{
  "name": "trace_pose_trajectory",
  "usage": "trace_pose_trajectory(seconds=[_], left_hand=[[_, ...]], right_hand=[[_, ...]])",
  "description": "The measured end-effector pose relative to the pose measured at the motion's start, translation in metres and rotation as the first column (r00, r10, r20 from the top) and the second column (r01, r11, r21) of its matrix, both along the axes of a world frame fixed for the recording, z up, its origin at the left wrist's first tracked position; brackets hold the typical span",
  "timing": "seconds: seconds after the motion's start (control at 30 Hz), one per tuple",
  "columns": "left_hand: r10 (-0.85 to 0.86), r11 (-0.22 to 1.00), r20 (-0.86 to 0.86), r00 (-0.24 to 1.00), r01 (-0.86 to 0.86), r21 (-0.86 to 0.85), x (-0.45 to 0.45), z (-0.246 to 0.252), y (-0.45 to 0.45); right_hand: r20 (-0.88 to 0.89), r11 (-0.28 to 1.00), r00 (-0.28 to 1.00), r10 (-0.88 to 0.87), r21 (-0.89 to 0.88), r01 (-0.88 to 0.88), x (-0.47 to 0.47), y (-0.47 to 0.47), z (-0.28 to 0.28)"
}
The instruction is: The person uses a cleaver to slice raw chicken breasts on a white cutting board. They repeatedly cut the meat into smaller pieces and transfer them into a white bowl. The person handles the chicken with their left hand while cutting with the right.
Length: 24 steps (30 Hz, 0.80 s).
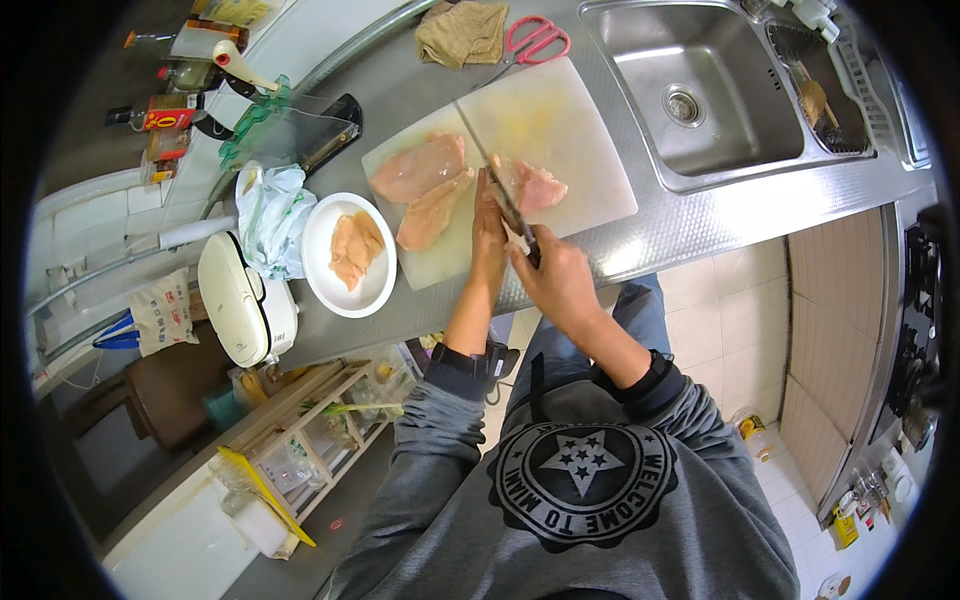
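Observation:
My right hand (561, 276) is closed round the dark handle of a kitchen knife (504, 187), whose blade points away over the white cutting board (600, 172). Just left of the blade is my left hand (489, 225), its fingers at raw meat; what they grip is largely hidden. A piece of raw chicken (540, 187) lies right of the blade. Two larger pieces, a chicken breast (421, 166) and another chicken breast (435, 214), rest on the board's left half. More raw chicken (355, 249) sits in a white bowl (313, 283) beside the board.
Red-handled scissors (538, 41) and a folded brown cloth (461, 34) lie beyond the board. A steel sink (697, 45) is at the right. Left of the bowl are a crumpled plastic bag (274, 217) and a white lidded container (236, 300); a knife holder (255, 131) stands behind.

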<state>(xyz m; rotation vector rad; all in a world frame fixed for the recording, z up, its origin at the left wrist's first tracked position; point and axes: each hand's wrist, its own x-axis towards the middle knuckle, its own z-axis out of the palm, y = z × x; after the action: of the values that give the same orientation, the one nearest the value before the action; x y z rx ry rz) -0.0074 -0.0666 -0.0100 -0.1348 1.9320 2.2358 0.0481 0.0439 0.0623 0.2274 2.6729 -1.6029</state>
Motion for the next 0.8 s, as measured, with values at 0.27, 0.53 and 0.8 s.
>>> trace_pose_trajectory(seconds=[0.27, 0.53, 0.8], left_hand=[[0.08, 0.911, 0.117, 0.99, -0.12, 0.394, 0.007, 0.032, -0.011], [0.022, 0.778, 0.184, 0.983, -0.132, 0.614, -0.005, 0.039, -0.01], [0.246, 0.835, 0.388, 0.888, -0.397, 0.381, 0.0, 0.038, 0.009]], right_hand=[[-0.003, 0.964, 0.976, 0.216, 0.161, -0.213, 0.002, -0.015, 0.03], [-0.023, 0.933, 0.944, 0.33, 0.164, -0.322, -0.007, 0.005, 0.043], [-0.082, 0.9, 0.903, 0.421, 0.163, -0.405, -0.023, 0.04, 0.046]])
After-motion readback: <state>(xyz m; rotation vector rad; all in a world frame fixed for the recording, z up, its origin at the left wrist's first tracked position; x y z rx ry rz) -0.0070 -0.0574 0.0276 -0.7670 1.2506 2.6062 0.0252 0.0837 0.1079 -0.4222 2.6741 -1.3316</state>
